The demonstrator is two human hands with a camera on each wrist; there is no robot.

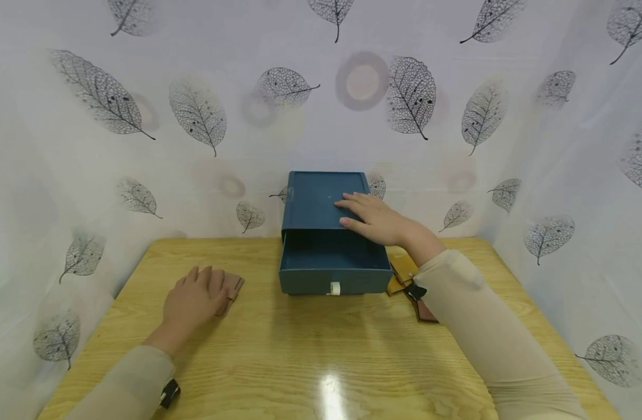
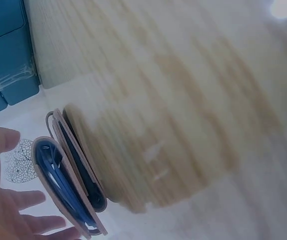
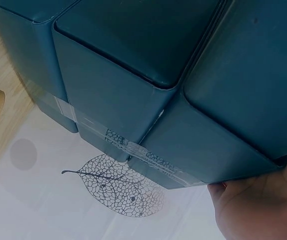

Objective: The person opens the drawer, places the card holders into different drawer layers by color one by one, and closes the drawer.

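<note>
A dark blue drawer box (image 1: 321, 201) stands at the back of the table, its lower drawer (image 1: 335, 280) pulled out toward the front, with a small white tab (image 1: 335, 288) on it. On the box's top lies my right hand (image 1: 375, 220), fingers spread and fairly straight; in the right wrist view part of this hand (image 3: 263, 205) shows at the box's edge. To the left, my left hand (image 1: 192, 300) is at a pinkish-brown folded wallet (image 1: 230, 290). The left wrist view shows the wallet (image 2: 66, 185) edge-on, two folded parts with dark blue lining, the loosely extended fingers (image 2: 41, 222) beside it.
Right of the drawer, partly behind my right forearm, lie a yellow wallet-like item (image 1: 403, 268) and a reddish-brown one (image 1: 427, 313). The wooden table (image 1: 300, 361) ends at a white leaf-print cloth (image 1: 321, 134) behind and at both sides.
</note>
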